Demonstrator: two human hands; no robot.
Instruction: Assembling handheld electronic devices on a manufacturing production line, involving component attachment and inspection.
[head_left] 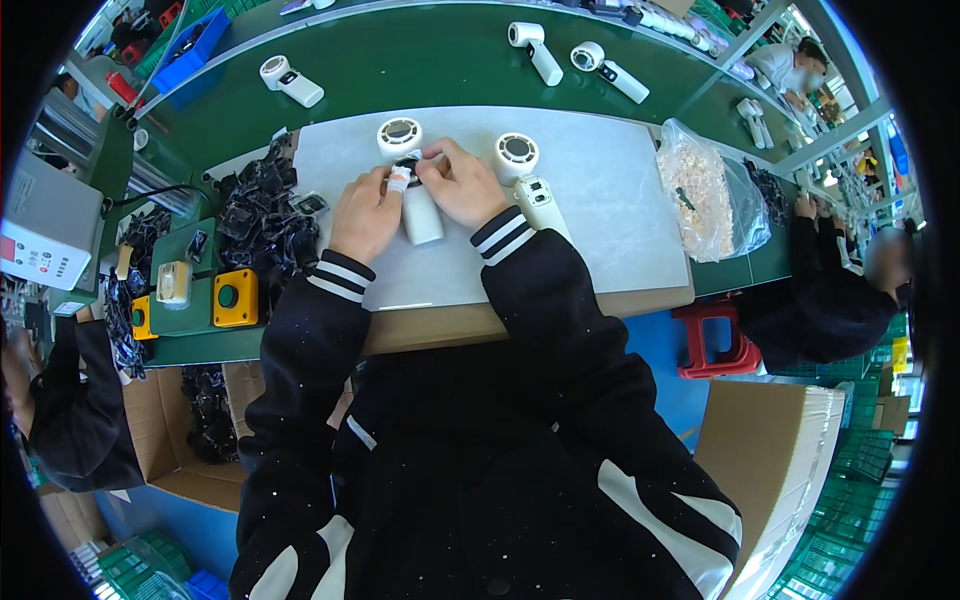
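Note:
On the pale work mat (600, 225) lies a white handheld fan (424, 222), its round head toward the far side. My left hand (366, 213) is closed at the left of its neck, with a pale wrap at one fingertip. From the right, my right hand (464, 184) pinches at the same neck. Between my fingertips is a small dark part, mostly hidden. Just right of my right hand rests a second white handheld fan (540, 208), touched by neither hand's fingertips, with a small panel on its handle.
Black bagged parts (262, 215) are heaped on the left, beside a yellow button box (235, 298). A clear bag of pale pieces (700, 195) lies right. More fans (292, 82) lie on the green belt (420, 55). Cardboard boxes (755, 440) and a red stool (715, 340) stand below. Co-workers sit at both sides.

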